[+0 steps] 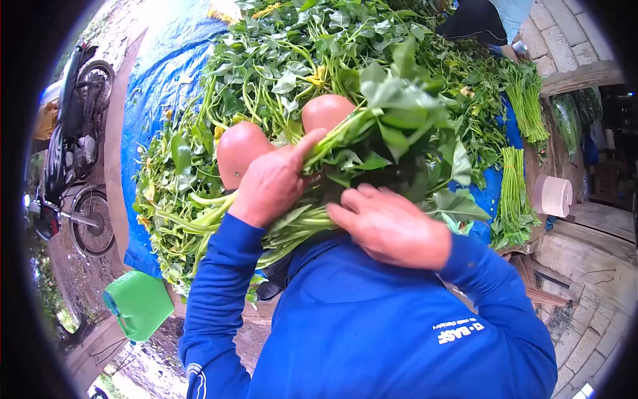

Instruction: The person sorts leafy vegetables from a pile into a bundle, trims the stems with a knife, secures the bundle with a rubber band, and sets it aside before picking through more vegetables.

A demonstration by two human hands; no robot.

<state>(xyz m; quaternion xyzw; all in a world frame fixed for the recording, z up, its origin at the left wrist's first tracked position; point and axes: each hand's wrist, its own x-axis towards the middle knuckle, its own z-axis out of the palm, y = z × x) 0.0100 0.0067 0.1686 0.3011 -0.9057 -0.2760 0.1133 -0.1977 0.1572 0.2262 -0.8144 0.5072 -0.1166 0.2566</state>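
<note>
My left hand (276, 178) is closed around a thick bunch of leafy greens (345, 136), its thumb lying along the stems. The cut stem ends stick out to the left, and the leafy tops point up and right, partly smeared by motion. Against the lower side of the bunch, my right hand (392, 226) has its fingers curled into the leaves, with some fingertips hidden. Beyond my bare knees (242, 153) spreads a large heap of loose leafy greens (279, 60), with some yellowed leaves mixed in.
The heap rests on a blue tarp (149, 86). On the right lie tied bundles of green stems (512, 193) and a pale roll (553, 195). A green jerrycan (141, 306) stands at lower left, a motorbike (76, 153) beyond. Another person (475, 23) shows at top right.
</note>
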